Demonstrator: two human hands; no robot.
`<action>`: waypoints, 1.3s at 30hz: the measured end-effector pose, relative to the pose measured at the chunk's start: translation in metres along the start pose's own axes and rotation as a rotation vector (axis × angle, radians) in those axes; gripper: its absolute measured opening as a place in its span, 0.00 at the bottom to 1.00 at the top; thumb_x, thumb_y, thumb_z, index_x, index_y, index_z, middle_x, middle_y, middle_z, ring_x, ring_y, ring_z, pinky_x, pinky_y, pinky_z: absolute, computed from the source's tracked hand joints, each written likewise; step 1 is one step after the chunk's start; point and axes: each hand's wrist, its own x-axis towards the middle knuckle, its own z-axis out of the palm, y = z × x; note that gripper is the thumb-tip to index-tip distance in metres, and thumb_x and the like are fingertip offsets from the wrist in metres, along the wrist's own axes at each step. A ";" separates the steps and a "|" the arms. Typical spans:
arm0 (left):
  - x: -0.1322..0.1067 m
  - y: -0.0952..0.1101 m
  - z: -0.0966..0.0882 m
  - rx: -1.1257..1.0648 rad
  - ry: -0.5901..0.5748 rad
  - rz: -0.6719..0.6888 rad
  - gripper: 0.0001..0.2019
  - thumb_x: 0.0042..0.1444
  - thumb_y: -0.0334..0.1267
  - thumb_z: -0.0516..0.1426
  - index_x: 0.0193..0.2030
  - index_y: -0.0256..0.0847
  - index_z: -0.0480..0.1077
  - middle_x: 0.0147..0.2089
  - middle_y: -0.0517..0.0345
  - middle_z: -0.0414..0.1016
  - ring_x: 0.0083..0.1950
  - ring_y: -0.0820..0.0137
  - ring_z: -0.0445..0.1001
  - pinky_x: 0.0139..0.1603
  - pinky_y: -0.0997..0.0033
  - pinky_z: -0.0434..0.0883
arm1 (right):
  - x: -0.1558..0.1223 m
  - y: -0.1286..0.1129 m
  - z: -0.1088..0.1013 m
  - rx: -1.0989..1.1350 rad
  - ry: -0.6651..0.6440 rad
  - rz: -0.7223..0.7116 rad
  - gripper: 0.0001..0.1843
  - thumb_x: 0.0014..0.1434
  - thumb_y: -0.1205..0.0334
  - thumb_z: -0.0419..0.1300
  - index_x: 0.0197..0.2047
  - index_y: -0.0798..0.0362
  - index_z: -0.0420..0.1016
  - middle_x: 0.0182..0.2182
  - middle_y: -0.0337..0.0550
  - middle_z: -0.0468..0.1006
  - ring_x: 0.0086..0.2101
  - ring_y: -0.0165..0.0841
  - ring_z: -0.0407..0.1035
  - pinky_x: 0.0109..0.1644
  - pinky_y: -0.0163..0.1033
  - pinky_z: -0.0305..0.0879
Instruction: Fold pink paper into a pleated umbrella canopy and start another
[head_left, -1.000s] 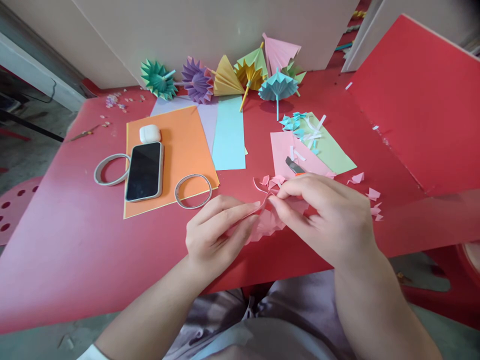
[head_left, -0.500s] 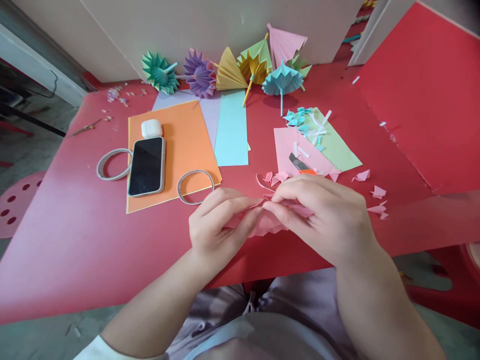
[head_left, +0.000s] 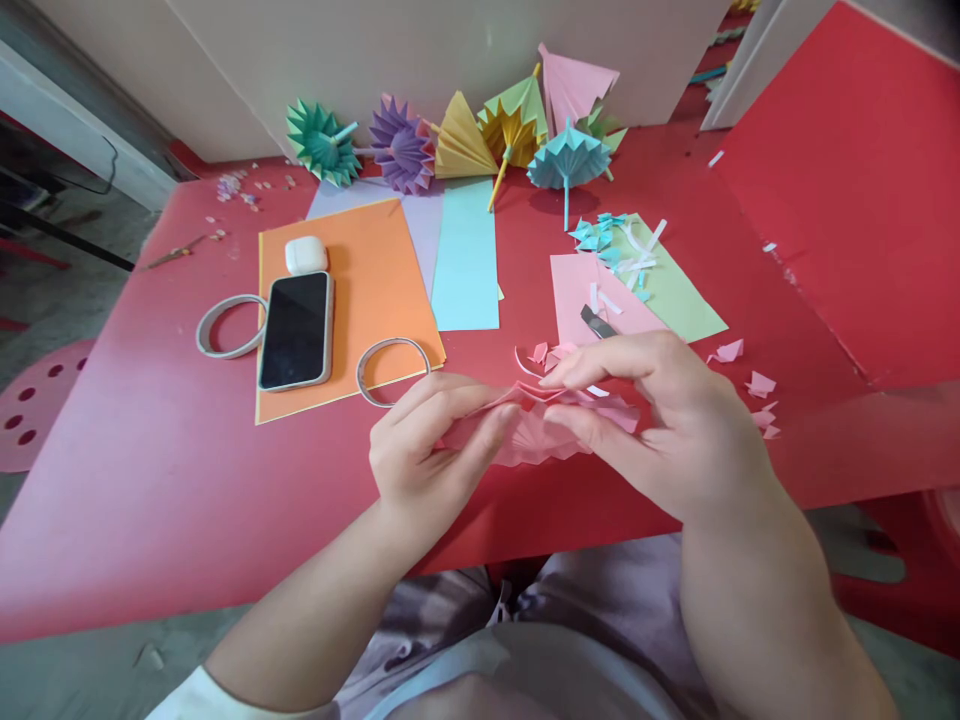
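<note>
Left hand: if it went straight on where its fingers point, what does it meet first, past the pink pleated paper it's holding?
Most likely the right hand, which faces the left hand across the pink pleated paper. Depth is unclear from this one view.

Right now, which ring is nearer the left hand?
The thinner ring, overlapping the orange sheet's near edge, right by the left hand. The other ring, thicker-banded, lies farther left, beside the phone.
</note>
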 end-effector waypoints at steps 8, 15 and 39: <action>0.000 0.000 0.001 0.038 0.013 0.022 0.05 0.51 0.29 0.62 0.35 0.43 0.72 0.29 0.62 0.74 0.30 0.76 0.71 0.31 0.74 0.71 | -0.001 -0.002 -0.001 -0.042 0.000 -0.017 0.08 0.58 0.69 0.58 0.38 0.46 0.66 0.34 0.32 0.76 0.39 0.28 0.73 0.42 0.34 0.71; 0.002 0.001 0.001 0.039 0.001 0.022 0.05 0.52 0.31 0.62 0.33 0.43 0.71 0.29 0.61 0.74 0.30 0.75 0.71 0.31 0.73 0.71 | 0.000 -0.002 0.001 0.000 -0.012 -0.059 0.10 0.58 0.74 0.56 0.37 0.48 0.67 0.34 0.32 0.76 0.38 0.28 0.73 0.41 0.33 0.70; 0.004 -0.001 0.003 -0.040 -0.040 0.022 0.05 0.51 0.26 0.59 0.31 0.39 0.69 0.28 0.61 0.73 0.29 0.75 0.71 0.30 0.75 0.69 | 0.000 -0.006 0.006 -0.038 -0.032 -0.038 0.06 0.59 0.66 0.58 0.38 0.44 0.72 0.31 0.30 0.79 0.34 0.26 0.74 0.38 0.31 0.68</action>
